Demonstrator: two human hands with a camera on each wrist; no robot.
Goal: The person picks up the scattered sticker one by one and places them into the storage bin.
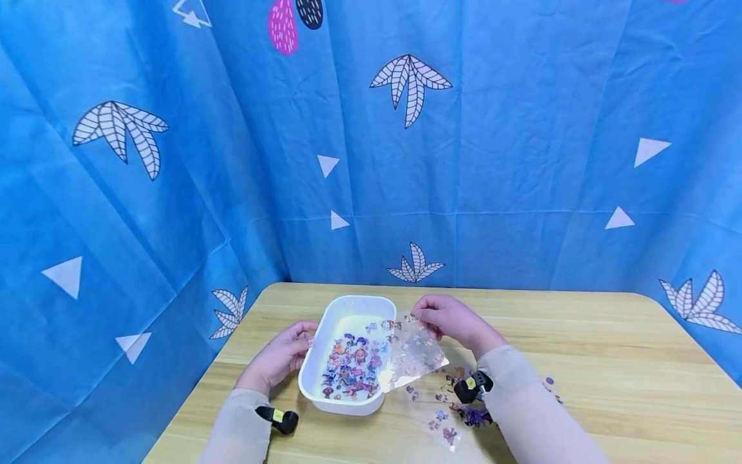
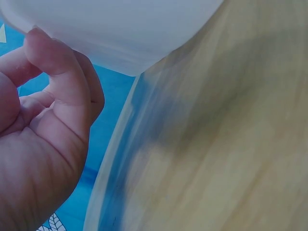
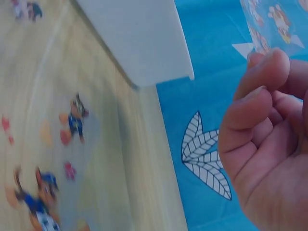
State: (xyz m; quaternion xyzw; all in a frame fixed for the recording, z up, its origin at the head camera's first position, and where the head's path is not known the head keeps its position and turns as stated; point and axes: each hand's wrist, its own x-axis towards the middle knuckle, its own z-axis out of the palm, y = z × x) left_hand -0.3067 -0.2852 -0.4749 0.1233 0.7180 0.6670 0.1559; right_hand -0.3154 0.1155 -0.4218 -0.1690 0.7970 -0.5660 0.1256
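Observation:
A white plastic tub (image 1: 348, 406) stands on the table, with many small cartoon stickers (image 1: 350, 368) heaped inside. My left hand (image 1: 283, 356) holds the tub's left edge; in the left wrist view its curled fingers (image 2: 55, 60) meet the white wall. On the right, my right hand (image 1: 455, 321) pinches the top corner of a clear sticker sheet (image 1: 418, 354) printed with little figures. The sheet hangs tilted over the tub's right rim. In the right wrist view, the thumb and fingertips (image 3: 274, 70) press together at the sheet's edge.
Transparent pieces with cartoon figures (image 1: 449, 435) and a dark purple cluster (image 1: 475, 417) lie on the table (image 1: 580, 335), partly under my right forearm. A few small bits (image 1: 549, 381) lie farther right. Behind the table hangs a blue patterned curtain (image 1: 510, 161).

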